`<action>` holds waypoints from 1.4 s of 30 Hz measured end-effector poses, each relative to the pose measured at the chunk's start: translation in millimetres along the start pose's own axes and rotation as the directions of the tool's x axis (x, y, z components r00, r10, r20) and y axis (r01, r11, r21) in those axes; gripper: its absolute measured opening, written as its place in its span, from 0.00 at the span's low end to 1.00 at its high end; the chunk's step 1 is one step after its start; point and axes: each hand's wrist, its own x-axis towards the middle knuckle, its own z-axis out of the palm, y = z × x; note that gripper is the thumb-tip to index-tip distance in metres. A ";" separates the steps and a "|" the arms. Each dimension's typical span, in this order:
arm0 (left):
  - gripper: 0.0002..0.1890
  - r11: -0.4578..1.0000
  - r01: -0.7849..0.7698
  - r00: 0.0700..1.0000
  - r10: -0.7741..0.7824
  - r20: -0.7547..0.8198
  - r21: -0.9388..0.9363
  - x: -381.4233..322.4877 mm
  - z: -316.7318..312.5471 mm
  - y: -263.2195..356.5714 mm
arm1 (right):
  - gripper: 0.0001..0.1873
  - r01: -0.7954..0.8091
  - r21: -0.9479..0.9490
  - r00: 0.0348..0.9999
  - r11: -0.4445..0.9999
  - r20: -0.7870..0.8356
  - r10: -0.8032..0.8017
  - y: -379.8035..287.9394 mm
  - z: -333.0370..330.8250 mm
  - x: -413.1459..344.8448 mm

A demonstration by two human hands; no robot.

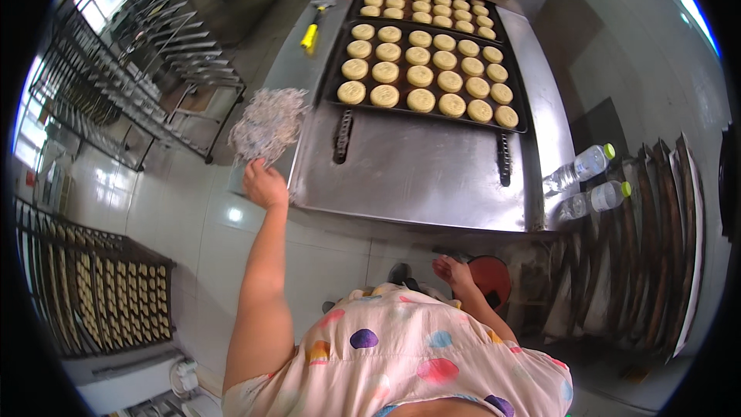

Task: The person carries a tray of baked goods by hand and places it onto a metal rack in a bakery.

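Note:
My left hand (pixel 264 184) reaches over the near left corner of the steel table. Its fingertips meet the near edge of a tangled wad of pale threads (pixel 269 121); whether they grip it is hidden. Low beside my body hangs my right hand (pixel 454 272), with nothing visible in it and the fingers loosely bent. A red stool seat (pixel 491 282) is right next to that hand. Ahead lies a dark baking tray (pixel 370 105) with rows of round, pale patterned pastries (pixel 419 76). Behind it is a second tray (pixel 399 18) of the same pastries.
A yellow-handled scraper (pixel 311 35) lies on the table's left border. Two chain slots (pixel 343 136) cut the steel top (pixel 417 168). Two plastic bottles (pixel 593 163) (pixel 608 196) and upright stacked trays (pixel 648 243) are at right. Racks (pixel 191 63) (pixel 121 295) stand at left.

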 end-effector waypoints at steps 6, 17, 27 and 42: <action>0.22 0.906 0.064 0.996 -0.030 0.087 -0.418 0.5 -22.7 -12.7 | 0.10 -0.012 -0.152 0.996 0.988 0.088 0.025 18.8 65.9 -4.2; 0.13 0.862 0.406 0.801 -0.177 0.572 -0.302 -201.0 -197.6 -270.9 | 0.10 -0.134 -0.431 0.928 0.892 0.262 0.266 133.5 196.8 -30.9; 0.11 0.502 0.865 0.461 -0.810 0.363 0.020 -282.8 -337.2 -447.3 | 0.15 0.072 -0.809 0.735 0.583 0.438 0.517 258.9 443.3 -52.0; 0.15 0.026 0.996 0.064 -0.858 0.509 -0.082 -188.3 -360.1 -663.4 | 0.15 0.116 -0.921 0.641 0.372 0.356 0.680 457.8 731.9 -28.2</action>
